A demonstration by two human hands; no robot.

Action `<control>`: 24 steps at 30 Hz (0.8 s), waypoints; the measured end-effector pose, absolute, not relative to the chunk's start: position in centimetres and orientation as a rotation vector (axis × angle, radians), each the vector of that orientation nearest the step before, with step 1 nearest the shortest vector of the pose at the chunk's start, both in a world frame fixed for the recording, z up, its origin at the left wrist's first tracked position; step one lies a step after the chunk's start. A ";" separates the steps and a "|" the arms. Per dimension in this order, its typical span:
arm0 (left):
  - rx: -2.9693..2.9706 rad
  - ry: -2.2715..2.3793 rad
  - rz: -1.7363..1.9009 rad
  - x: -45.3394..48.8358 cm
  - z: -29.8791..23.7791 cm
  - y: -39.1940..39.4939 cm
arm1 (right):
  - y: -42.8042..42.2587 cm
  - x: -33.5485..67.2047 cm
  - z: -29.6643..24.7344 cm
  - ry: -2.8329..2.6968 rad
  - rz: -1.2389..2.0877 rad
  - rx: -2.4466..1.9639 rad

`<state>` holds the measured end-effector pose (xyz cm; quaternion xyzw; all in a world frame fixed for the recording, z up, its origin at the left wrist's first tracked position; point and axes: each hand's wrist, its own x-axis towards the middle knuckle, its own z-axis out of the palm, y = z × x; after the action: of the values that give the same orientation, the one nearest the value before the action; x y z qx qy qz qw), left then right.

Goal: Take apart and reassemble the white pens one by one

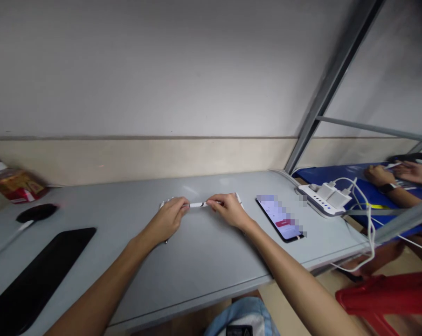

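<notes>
A slim white pen-like stick (197, 205) with a dark band spans the gap between my hands, roughly level above the grey table (197, 261). Its left end is pinched in the closed fingers of my left hand (170, 217). Near the dark band, my right hand (230, 210) grips it between thumb and fingers. Small white pieces show behind both hands, too covered to name. A thin dark tip (166, 241) pokes out below my left hand; what it belongs to is hidden.
Right of my hands lies a lit phone (280, 217), beside a white power strip (321, 200) with chargers and cables. On the left are a black mat (43, 280), a black round-ended object (37, 213) and a jar (17, 184). Another person's hands (380, 176) work beyond the metal frame (331, 88).
</notes>
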<state>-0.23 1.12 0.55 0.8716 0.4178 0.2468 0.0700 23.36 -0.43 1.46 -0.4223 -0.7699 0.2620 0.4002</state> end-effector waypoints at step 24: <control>2.890 1.292 0.745 0.3 1.2 0.3 | -0.4 23.8 1.6 -1.768 1.384 -0.996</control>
<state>0.35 0.28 1.18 0.8872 0.3967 0.2288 -0.0554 23.82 -0.38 1.55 -0.3820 -0.6779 0.5307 0.3360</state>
